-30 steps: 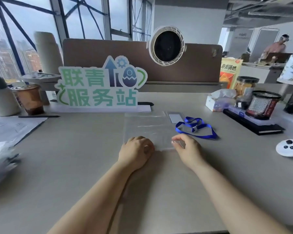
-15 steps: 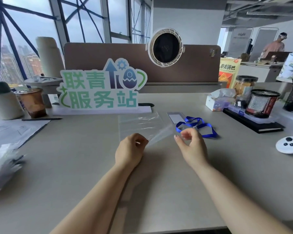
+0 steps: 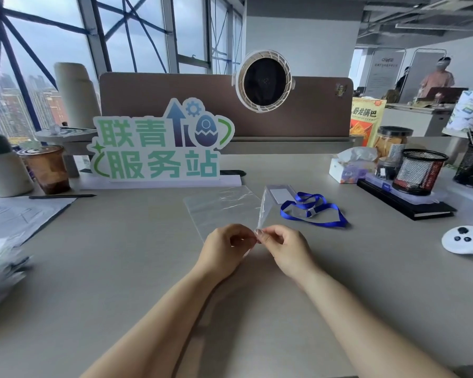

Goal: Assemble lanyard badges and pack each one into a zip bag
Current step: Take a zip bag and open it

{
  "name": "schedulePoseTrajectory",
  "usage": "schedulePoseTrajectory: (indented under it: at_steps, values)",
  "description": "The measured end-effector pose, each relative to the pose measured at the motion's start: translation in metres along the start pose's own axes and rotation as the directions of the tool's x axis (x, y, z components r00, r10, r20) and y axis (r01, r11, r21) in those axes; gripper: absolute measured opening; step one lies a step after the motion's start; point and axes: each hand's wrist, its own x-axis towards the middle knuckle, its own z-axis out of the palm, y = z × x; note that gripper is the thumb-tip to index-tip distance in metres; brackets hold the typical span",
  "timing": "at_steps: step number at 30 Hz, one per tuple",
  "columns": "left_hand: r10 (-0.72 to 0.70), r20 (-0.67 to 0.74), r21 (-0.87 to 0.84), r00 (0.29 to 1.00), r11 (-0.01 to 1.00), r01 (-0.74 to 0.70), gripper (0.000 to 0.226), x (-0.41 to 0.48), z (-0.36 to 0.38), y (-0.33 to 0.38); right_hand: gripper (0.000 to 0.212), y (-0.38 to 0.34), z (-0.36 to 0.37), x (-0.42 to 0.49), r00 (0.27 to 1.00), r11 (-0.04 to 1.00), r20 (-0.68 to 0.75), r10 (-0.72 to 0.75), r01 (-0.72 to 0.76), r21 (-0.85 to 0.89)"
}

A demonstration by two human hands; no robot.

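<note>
A clear zip bag (image 3: 224,207) lies on the grey desk (image 3: 120,268) in front of me, its near right corner lifted off the surface. My left hand (image 3: 225,249) and my right hand (image 3: 284,248) meet at that near edge, and both pinch the plastic between thumb and fingertips. A clear badge holder with a white card (image 3: 280,193) lies just behind the bag on the right. A blue lanyard (image 3: 313,210) with a metal clip is coiled beside the holder.
A green and white sign (image 3: 159,148) stands behind the bag. A mesh pen cup (image 3: 418,171), a tissue box (image 3: 350,169) and a black notebook (image 3: 410,204) sit at right, a white controller (image 3: 466,240) near the right edge. Papers (image 3: 19,214), plastic bags (image 3: 0,266) and a drink cup (image 3: 48,169) are at left.
The bag lay flat under both hands a second ago. Both hands have since lifted its near edge and come together, now pinching it at one spot.
</note>
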Motion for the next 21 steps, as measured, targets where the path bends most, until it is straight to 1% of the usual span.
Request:
schedulePoseTrajectory:
  at_steps: [4, 9, 12, 15, 18, 21]
  values:
    - [-0.009, 0.016, -0.013, 1.0, 1.0, 0.01, 0.006, -0.0011, -0.0004, -0.0006, 0.011, -0.0006, -0.002, -0.0006, 1.0, 1.0, 0.006, 0.002, -0.002, 0.019]
    - [-0.065, -0.025, -0.007, 0.998, 0.998, 0.065, 0.005, 0.0002, 0.0002, -0.0001, 0.011, -0.0028, -0.003, -0.0016, 1.0, 1.0, 0.023, 0.011, -0.012, 0.015]
    - [-0.046, -0.031, 0.023, 0.998, 0.999, 0.047, 0.007, -0.0011, 0.0002, 0.002, 0.011, -0.0035, -0.003, -0.0028, 0.999, 0.999, 0.042, 0.014, -0.015, 0.041]
    - [-0.051, -0.03, -0.015, 0.998, 0.999, 0.05, 0.007, -0.0029, -0.0008, 0.0032, 0.012, -0.0044, -0.0034, -0.004, 0.998, 0.999, 0.07, -0.011, 0.007, 0.048]
    - [-0.074, -0.056, 0.015, 0.996, 0.997, 0.075, 0.007, -0.0032, -0.0015, 0.0017, 0.013, -0.0058, -0.0048, -0.005, 0.997, 1.0, 0.079, -0.021, 0.021, 0.003]
    - [-0.08, -0.075, 0.061, 0.994, 0.995, 0.085, 0.01, -0.004, 0.0004, 0.0033, 0.011, -0.0036, -0.0031, -0.0041, 0.998, 0.995, 0.06, 0.0, 0.006, -0.098]
